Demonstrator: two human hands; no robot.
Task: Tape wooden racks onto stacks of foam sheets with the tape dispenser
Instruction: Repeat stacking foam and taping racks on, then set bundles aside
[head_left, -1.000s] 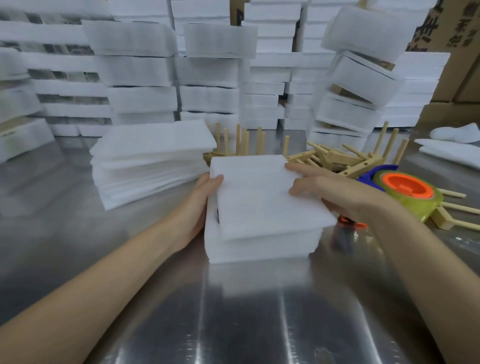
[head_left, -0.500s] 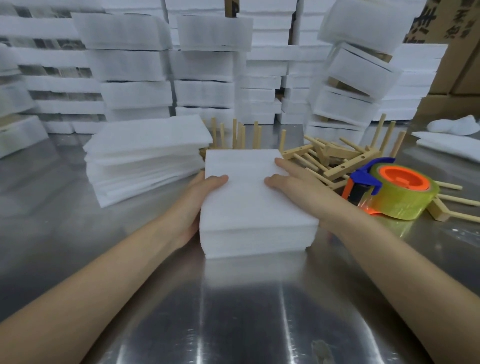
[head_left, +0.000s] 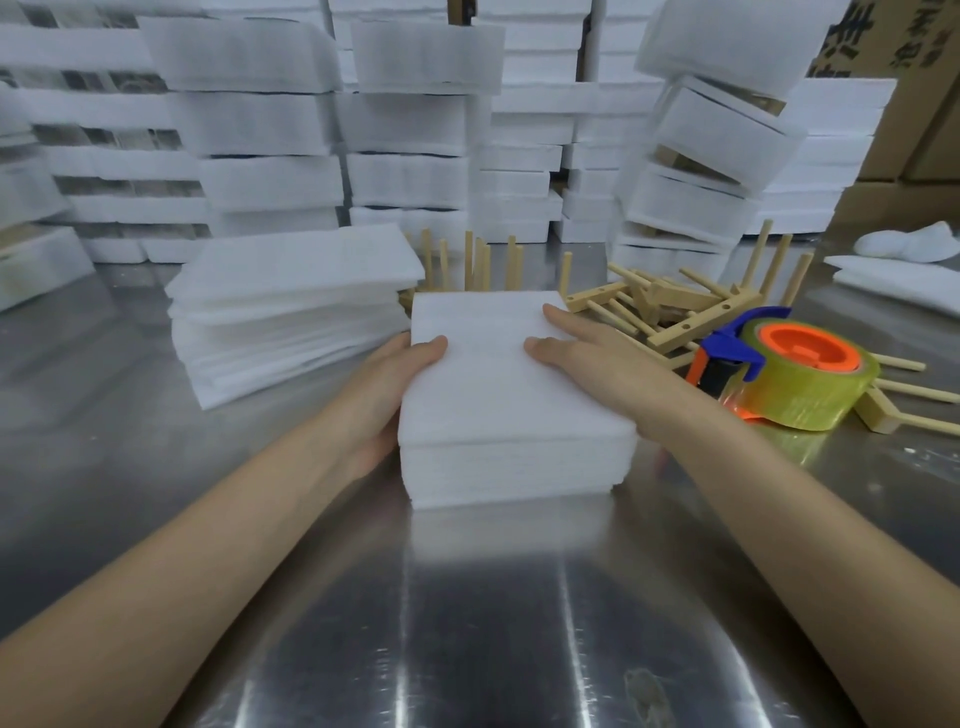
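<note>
A small stack of white foam sheets (head_left: 498, 405) lies on the steel table (head_left: 493, 623) in front of me. My left hand (head_left: 379, 389) grips its left side, thumb on the top sheet, fingers hidden behind the edge. My right hand (head_left: 592, 348) rests flat on the top with straight fingers. Behind and to the right of the stack lies a loose pile of wooden racks (head_left: 670, 306) with pegs. On the table right of my right wrist, untouched, sits the tape dispenser (head_left: 800, 379), with a yellowish roll, orange core and blue blade guard.
A taller pile of loose foam sheets (head_left: 291, 306) stands to the left. Wrapped foam bundles (head_left: 270, 124) are stacked high along the back, some leaning at the right. Cardboard boxes (head_left: 930, 104) and a few foam sheets (head_left: 898, 280) are at the far right.
The skewed top sheets now lie square with the stack. My right hand slid from the stack's right edge onto the top. My left thumb came over the top edge.
</note>
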